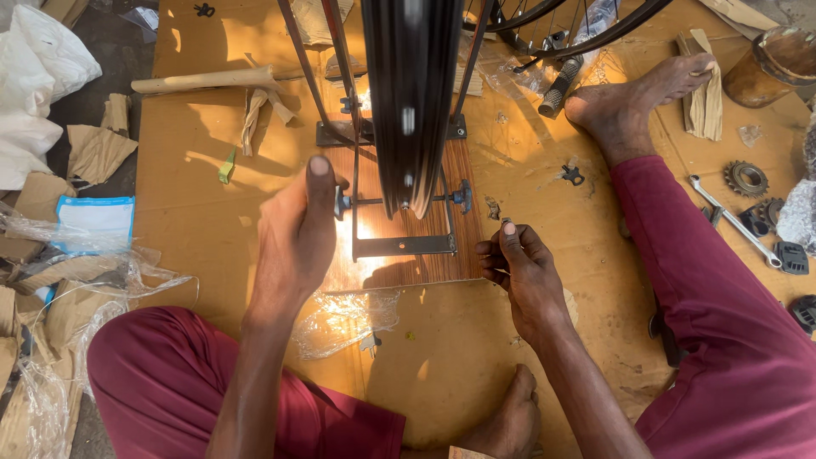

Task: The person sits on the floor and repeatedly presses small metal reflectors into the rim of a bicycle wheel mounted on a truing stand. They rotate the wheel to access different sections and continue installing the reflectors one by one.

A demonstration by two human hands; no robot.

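Note:
A black bicycle wheel (410, 93) stands edge-on in a metal truing stand (399, 245) on a wooden base board (463, 170). My left hand (293, 238) is raised flat beside the stand's left side, fingers together, thumb near the left adjusting knob (342, 202); it holds nothing I can see. My right hand (520, 272) rests low to the right of the stand with fingers curled, pinching something small that I cannot make out. The right knob (463, 195) is untouched.
I sit on brown cardboard (204, 170) with legs in maroon trousers either side. A spanner (735, 223), a sprocket (746, 178) and black parts lie at right. Another wheel (578, 34) lies at the back. Plastic wrap (344, 321) and paper scraps lie left.

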